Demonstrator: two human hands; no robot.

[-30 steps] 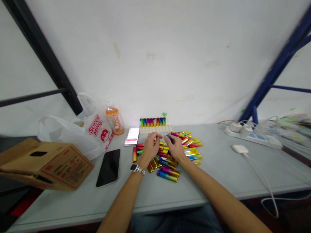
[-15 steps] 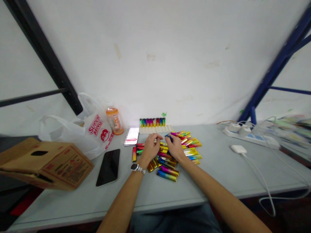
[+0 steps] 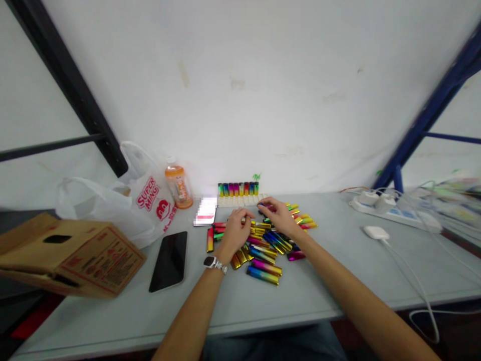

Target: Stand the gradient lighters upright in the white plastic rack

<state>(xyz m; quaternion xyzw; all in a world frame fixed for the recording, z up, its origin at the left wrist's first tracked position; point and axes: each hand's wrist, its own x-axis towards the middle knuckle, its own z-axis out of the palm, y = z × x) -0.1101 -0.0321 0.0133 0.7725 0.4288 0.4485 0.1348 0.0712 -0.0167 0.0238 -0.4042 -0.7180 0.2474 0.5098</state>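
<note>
Several shiny, rainbow-coloured lighters (image 3: 263, 273) lie in a loose pile around both hands. My left hand (image 3: 237, 228), with a watch at its wrist, is curled over the left part of the pile. Between its fingers shows the small dark end of a lighter (image 3: 243, 220), mostly hidden. My right hand (image 3: 280, 214) pinches another lighter at its fingertips, mostly covered, near the right end of a pale holder strip (image 3: 240, 201). Along the back of that strip, by the wall, stands a row of upright lighters (image 3: 241, 189).
To the left are a black phone (image 3: 169, 261), a lit phone (image 3: 205, 211), an orange drink bottle (image 3: 178, 185), a plastic bag (image 3: 146, 205) and a cardboard box (image 3: 101, 260). A power strip (image 3: 394, 215) and white charger (image 3: 376, 232) lie right.
My right hand has moved up and right from the pile towards the strip's right end, uncovering blue-gold lighters. My left hand stays nearly in place. The view has shifted slightly.
</note>
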